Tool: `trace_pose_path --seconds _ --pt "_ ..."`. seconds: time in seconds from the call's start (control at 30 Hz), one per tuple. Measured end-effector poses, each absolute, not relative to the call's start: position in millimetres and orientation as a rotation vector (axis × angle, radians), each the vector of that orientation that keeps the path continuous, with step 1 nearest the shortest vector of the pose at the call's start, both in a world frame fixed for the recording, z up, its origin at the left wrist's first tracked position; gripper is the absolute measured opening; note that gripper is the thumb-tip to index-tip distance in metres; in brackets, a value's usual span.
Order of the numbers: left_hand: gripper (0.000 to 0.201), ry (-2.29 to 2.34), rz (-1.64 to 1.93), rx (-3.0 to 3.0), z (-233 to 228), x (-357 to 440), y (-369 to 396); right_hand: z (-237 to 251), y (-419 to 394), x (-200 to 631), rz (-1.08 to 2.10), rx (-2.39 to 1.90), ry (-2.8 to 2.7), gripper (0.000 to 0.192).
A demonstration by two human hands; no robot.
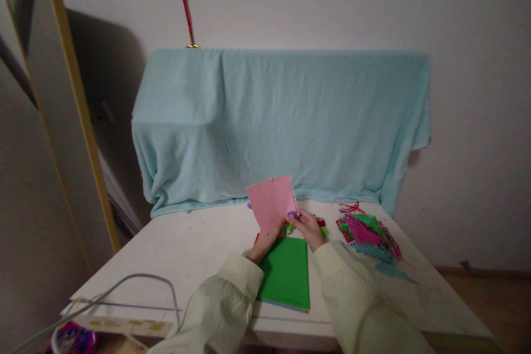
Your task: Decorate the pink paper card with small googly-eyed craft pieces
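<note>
White table (199, 254) bears green paper stack (286, 274), scraps (367, 232)

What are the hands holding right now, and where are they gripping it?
Both the left hand and right hand hold the pink sheet by its lower edge.

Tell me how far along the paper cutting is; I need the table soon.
Done: a pile of cut scraps lies right. In hand: both hands, left hand and right hand, hold a pink sheet. Left: the green stack looks uncut.
</note>
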State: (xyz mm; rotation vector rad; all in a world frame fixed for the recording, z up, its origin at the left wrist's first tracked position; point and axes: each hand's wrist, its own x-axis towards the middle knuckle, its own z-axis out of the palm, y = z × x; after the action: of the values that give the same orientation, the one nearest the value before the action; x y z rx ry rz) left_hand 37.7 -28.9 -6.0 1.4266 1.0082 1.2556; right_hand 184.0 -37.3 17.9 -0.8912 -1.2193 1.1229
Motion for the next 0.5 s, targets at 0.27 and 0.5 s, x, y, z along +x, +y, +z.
trace_pose_path --seconds 0.27,0.5 --pt "0.053 1.016 1.242 1.494 -9.8 37.1 -26.8 19.1 -38.6 184.7 1.119 -0.893 -1.235 0.033" --pt "0.054 1.032 1.234 1.412 -3.7 39.9 -29.6 14.3 -35.4 185.6 1.083 -0.936 -1.231 0.037"
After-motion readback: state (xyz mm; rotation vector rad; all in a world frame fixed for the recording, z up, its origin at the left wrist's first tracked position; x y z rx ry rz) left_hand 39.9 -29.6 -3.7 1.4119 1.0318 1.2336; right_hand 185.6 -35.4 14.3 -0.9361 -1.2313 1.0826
